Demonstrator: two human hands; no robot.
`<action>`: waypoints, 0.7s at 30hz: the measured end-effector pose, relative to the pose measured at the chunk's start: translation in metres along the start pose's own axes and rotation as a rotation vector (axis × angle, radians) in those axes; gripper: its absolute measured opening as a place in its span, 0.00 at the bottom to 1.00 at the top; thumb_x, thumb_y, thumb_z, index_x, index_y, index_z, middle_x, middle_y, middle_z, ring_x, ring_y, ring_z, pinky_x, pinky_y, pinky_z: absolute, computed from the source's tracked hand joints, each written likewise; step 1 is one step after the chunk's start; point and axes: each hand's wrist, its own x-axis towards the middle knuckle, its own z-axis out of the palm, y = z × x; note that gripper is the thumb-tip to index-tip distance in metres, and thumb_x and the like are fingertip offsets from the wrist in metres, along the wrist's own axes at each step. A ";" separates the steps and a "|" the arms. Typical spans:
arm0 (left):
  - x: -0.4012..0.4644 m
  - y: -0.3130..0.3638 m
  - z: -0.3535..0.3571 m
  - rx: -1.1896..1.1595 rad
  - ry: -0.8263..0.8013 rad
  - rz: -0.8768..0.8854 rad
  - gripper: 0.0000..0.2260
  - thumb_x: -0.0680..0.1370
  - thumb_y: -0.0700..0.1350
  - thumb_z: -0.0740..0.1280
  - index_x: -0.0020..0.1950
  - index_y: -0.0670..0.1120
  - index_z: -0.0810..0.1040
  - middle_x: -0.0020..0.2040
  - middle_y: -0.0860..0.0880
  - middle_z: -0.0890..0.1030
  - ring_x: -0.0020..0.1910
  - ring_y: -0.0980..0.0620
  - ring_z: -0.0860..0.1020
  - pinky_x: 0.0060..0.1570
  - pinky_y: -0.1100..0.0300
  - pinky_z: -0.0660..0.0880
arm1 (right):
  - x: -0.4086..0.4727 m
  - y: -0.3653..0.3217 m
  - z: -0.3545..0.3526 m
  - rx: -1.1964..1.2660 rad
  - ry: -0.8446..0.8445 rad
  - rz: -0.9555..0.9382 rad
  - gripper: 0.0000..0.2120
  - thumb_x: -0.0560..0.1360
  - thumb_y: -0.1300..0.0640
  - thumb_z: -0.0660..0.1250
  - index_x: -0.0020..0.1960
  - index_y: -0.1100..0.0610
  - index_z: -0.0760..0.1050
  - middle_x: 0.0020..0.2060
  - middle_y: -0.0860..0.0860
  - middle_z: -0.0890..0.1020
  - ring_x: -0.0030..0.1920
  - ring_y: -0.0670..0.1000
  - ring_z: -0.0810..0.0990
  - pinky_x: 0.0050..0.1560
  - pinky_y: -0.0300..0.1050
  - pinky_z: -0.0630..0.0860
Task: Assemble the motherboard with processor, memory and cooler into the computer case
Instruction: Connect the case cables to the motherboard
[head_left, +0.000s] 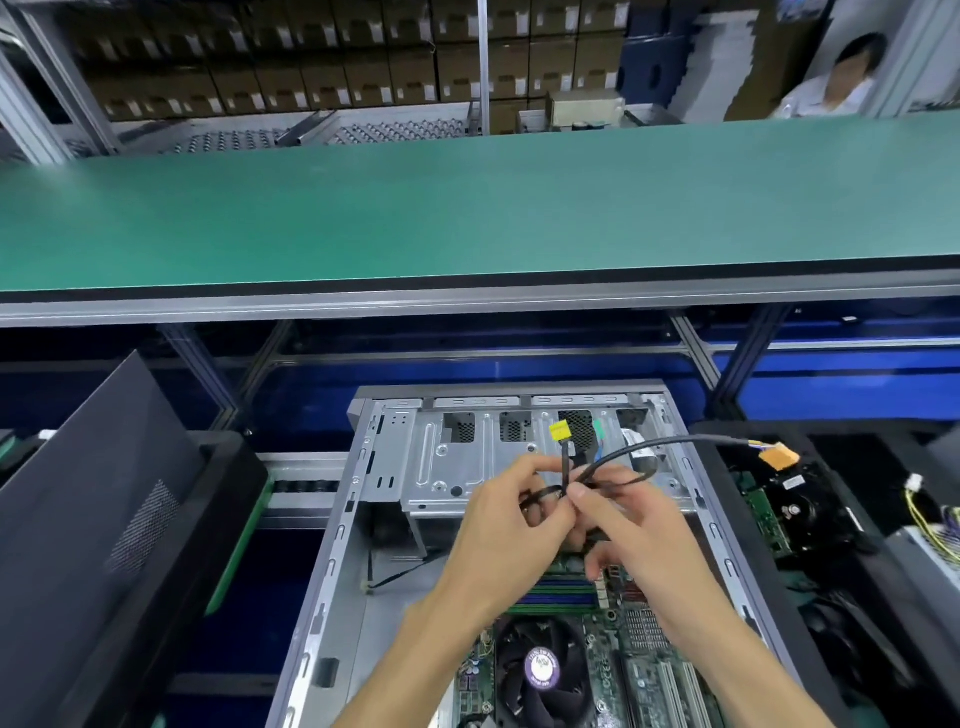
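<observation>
- Motherboard (613, 670): seated in the open computer case (332, 545), cooler fan (540, 670) on top, memory sticks (556, 595) just beyond it.
- Black cables (613, 467): one ends in a yellow connector (559, 430) (held above the case).
- Left hand (498, 540): pinching the cables.
- Right hand (634, 525): pinching the same bundle, fingertips meeting the left's.
- Green bench (467, 208): behind the case.

Motherboard (613, 670) with cooler (540, 670) lies inside open case (332, 545).
</observation>
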 end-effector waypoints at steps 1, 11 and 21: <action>0.000 0.000 -0.002 -0.018 -0.020 0.005 0.10 0.75 0.52 0.67 0.56 0.62 0.78 0.33 0.52 0.75 0.32 0.54 0.71 0.37 0.59 0.75 | 0.000 0.001 0.000 -0.004 -0.025 0.000 0.09 0.78 0.60 0.70 0.58 0.59 0.79 0.46 0.58 0.86 0.40 0.55 0.83 0.27 0.44 0.76; -0.002 0.005 -0.007 0.137 0.080 0.150 0.09 0.77 0.51 0.72 0.56 0.61 0.80 0.49 0.59 0.76 0.48 0.58 0.77 0.49 0.64 0.74 | 0.001 0.004 -0.003 -0.029 0.017 0.002 0.08 0.83 0.56 0.64 0.60 0.51 0.78 0.34 0.57 0.82 0.29 0.56 0.77 0.24 0.42 0.73; -0.006 0.012 0.002 -0.081 -0.115 0.092 0.05 0.78 0.45 0.71 0.52 0.52 0.79 0.47 0.51 0.77 0.47 0.50 0.80 0.43 0.48 0.81 | 0.002 0.007 -0.005 -0.161 0.146 -0.021 0.07 0.83 0.58 0.63 0.50 0.50 0.78 0.20 0.51 0.72 0.20 0.48 0.65 0.20 0.38 0.64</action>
